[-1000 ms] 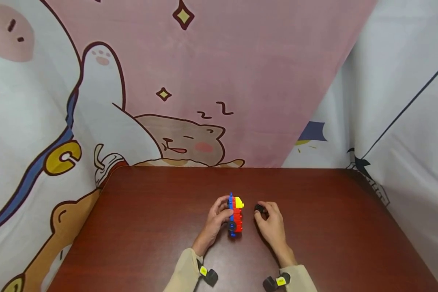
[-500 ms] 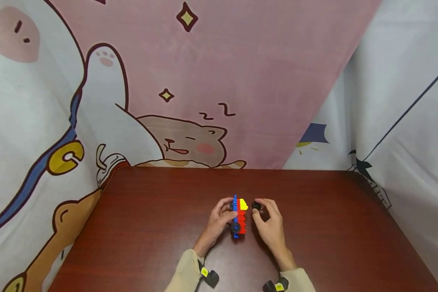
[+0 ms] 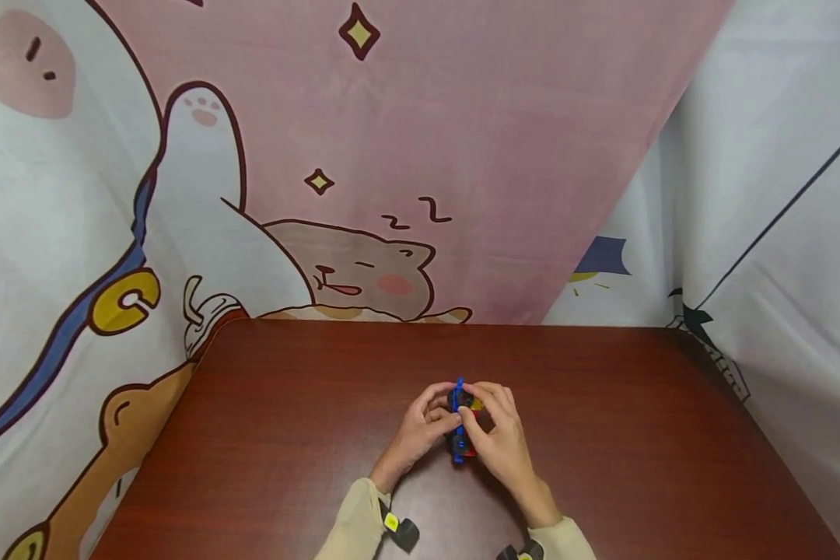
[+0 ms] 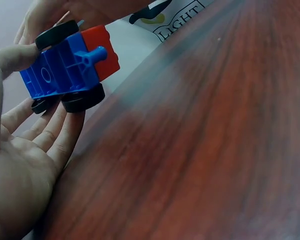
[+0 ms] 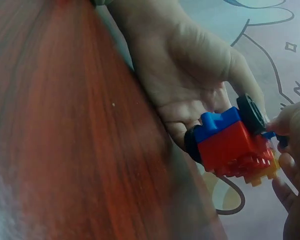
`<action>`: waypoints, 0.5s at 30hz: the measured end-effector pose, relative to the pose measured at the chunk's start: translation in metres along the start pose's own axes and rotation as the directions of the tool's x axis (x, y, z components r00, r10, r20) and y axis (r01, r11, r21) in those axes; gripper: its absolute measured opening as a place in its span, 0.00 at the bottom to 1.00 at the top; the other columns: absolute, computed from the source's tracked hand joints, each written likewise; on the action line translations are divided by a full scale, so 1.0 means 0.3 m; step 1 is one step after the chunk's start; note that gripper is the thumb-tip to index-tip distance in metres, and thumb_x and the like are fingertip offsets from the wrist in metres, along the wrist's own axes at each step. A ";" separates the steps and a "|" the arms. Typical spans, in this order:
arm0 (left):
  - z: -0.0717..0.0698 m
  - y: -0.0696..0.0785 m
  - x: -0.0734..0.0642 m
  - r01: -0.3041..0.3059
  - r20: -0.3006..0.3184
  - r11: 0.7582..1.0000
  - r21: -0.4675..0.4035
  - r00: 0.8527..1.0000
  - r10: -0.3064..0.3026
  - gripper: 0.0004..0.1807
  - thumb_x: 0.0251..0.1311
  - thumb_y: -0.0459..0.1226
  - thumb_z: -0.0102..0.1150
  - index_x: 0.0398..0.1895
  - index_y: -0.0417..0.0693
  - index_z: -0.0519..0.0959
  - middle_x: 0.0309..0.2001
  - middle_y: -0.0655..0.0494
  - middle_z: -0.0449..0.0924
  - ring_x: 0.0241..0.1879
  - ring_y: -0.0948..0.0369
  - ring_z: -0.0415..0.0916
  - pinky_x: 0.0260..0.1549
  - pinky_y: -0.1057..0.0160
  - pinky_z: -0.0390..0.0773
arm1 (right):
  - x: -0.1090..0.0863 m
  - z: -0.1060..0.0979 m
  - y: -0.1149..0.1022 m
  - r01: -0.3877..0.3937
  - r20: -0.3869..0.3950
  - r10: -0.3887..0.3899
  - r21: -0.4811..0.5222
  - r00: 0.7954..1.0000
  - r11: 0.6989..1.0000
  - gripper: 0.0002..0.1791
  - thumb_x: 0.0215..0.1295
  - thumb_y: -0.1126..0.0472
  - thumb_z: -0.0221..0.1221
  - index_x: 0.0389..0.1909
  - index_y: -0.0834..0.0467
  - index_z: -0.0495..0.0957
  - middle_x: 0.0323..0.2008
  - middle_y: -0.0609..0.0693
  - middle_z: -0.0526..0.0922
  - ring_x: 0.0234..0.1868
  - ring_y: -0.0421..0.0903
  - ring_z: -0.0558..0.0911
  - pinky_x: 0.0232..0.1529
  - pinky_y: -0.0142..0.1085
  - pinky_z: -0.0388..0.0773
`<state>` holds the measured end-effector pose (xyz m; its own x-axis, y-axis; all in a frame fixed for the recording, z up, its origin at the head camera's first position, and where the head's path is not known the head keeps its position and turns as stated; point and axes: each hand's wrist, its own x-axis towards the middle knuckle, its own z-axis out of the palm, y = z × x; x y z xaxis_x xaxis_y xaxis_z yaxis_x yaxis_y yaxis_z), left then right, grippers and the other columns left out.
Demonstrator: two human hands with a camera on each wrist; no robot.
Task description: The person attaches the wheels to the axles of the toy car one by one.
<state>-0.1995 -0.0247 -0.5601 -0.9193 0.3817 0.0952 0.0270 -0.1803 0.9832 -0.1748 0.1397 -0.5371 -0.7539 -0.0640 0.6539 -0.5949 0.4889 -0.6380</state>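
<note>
A toy car (image 5: 227,145) of building blocks has a blue base (image 4: 57,72), red blocks and a yellow block (image 5: 262,175). My left hand (image 3: 414,429) holds it just above the table, thumb on one side and fingers on the other. Black wheels show along its sides, one wheel (image 4: 83,99) by the left fingertips and another wheel (image 5: 251,114) by the left thumb. My right hand (image 3: 502,443) pinches a black wheel (image 3: 465,398) against the car's side near the yellow end. Its fingers partly hide that wheel, so whether it is seated cannot be told.
The brown wooden table (image 3: 287,435) spreads around both hands. A printed cloth (image 3: 504,155) with cartoon animals hangs behind its back edge, and white cloth (image 3: 777,257) hangs on the right. Each wrist wears a small black camera (image 3: 404,533).
My right hand has moved left, bringing the wheel from beside the car to its side. The car has shifted slightly right and turned, so its blue base faces up more.
</note>
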 end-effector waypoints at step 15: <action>-0.001 0.012 -0.003 0.062 0.014 0.997 0.052 0.998 -0.063 0.21 0.72 0.39 0.46 0.63 0.36 0.70 0.37 0.60 0.77 0.29 0.65 0.73 0.30 0.68 0.75 | -0.004 0.013 -0.007 0.076 0.084 -0.074 -0.026 0.994 0.997 0.20 0.56 0.71 0.68 0.52 0.61 0.83 0.48 0.51 0.82 0.49 0.46 0.74 0.49 0.29 0.69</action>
<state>-0.1988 -0.0259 -0.5566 -0.9135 0.4053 0.0355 -0.0098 -0.1091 0.9940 -0.1737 0.1354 -0.5381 -0.7285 -0.1726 0.6630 -0.6434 0.5048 -0.5755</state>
